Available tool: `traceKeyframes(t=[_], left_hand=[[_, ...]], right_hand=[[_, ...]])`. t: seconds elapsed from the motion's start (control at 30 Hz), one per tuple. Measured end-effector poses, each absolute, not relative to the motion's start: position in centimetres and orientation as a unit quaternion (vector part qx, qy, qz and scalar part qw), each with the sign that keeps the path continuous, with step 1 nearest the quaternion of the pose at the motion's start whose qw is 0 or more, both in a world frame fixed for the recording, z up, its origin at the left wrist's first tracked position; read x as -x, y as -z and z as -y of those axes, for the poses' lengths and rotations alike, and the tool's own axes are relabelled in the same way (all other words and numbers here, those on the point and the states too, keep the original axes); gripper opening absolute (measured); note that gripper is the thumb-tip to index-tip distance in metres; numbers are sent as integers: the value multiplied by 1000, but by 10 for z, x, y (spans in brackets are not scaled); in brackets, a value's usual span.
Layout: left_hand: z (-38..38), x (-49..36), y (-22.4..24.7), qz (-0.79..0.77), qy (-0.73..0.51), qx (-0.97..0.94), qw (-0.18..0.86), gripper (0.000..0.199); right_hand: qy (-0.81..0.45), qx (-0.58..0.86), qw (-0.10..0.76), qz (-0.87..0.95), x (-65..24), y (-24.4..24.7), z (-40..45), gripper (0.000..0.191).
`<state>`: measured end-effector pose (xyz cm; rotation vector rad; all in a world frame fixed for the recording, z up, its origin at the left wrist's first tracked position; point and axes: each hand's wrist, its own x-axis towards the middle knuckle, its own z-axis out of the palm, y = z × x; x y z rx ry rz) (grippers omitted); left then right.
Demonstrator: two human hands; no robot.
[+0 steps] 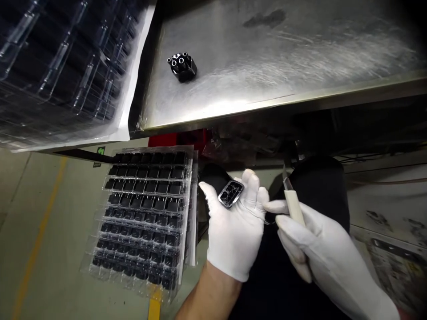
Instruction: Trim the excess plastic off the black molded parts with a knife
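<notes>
My left hand [236,229], in a white glove, is turned palm up below the table edge. It holds a small black plastic part [231,194] with rounded corners and a hollow, ribbed face, lying between thumb and fingers. My right hand [305,238], gloved too, grips a craft knife [293,204] by its pale handle, blade pointing up and away from me. The knife is apart from the part, while the right fingertips come close to the left fingers. On the metal table stands a black plastic housing [182,66] with several round posts on top.
The metal table [283,58] has a raised front edge above my hands. At lower left, stacked clear trays [143,213] hold rows of black parts. More clear plastic trays [66,62] rise at upper left. A red bin [180,138] sits under the table.
</notes>
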<state>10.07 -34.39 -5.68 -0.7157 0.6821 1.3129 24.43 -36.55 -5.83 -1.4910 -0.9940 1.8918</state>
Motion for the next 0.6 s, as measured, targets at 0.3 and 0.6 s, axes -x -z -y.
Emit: traceKeyframes(t=[0.3,0.6], left_hand=[[345,-95,57,-263,-569,300,719,69],[349,-96,62,-242,-596,228,731,66]], right_hand=[[-720,545,241,357,-242,66,370,52],[-696,500,305,416,-255,78,369,52]])
